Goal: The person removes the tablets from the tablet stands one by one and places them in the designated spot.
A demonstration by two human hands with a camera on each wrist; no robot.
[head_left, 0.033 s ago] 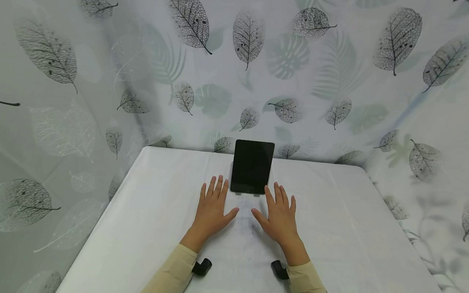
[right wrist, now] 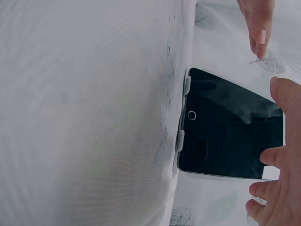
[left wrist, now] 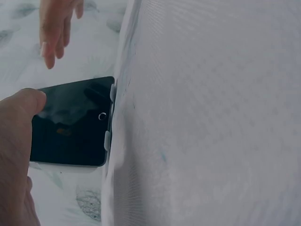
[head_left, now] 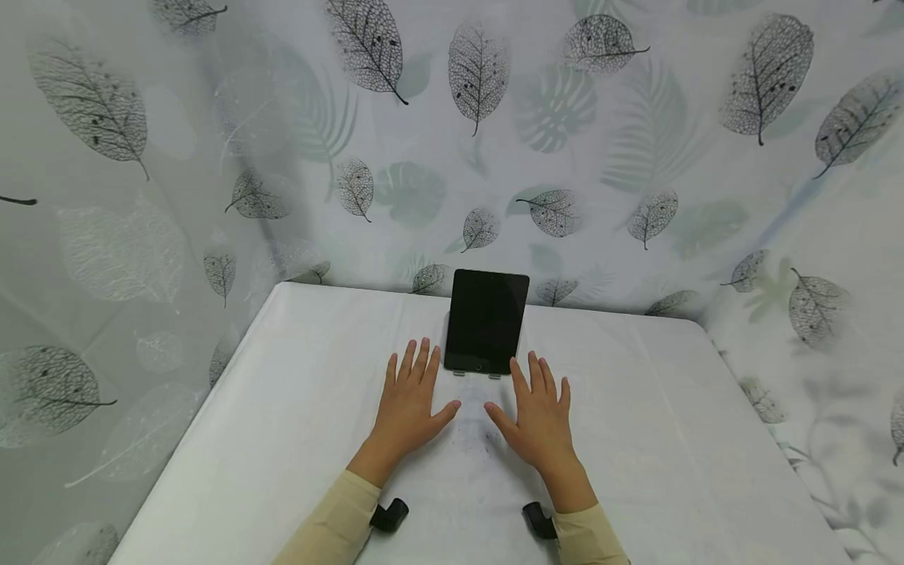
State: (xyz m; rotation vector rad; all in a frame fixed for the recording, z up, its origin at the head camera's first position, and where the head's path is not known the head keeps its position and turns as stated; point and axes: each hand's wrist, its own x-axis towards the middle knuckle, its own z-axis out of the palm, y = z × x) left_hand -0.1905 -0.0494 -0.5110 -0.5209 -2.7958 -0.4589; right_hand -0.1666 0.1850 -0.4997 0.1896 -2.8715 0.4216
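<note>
A black tablet (head_left: 486, 322) with a round home button leans upright on a stand at the back of the table, its screen dark. Two small light clips (right wrist: 180, 140) of the stand hold its lower edge. My left hand (head_left: 408, 404), fingers straight and spread, is in front of the tablet's left side and holds nothing. To the right, my right hand (head_left: 542, 416) has its fingers extended and thumb out, also holding nothing. Both thumbs point toward each other with a gap between them. In the left wrist view the left thumb (left wrist: 34, 100) overlaps the tablet's screen.
A white cloth covers the table (head_left: 664, 439). Behind and at both sides hangs a curtain (head_left: 438, 118) printed with leaves, meeting the table's back edge. Black wrist mounts (head_left: 390, 515) sit by the beige sleeves (head_left: 330, 518).
</note>
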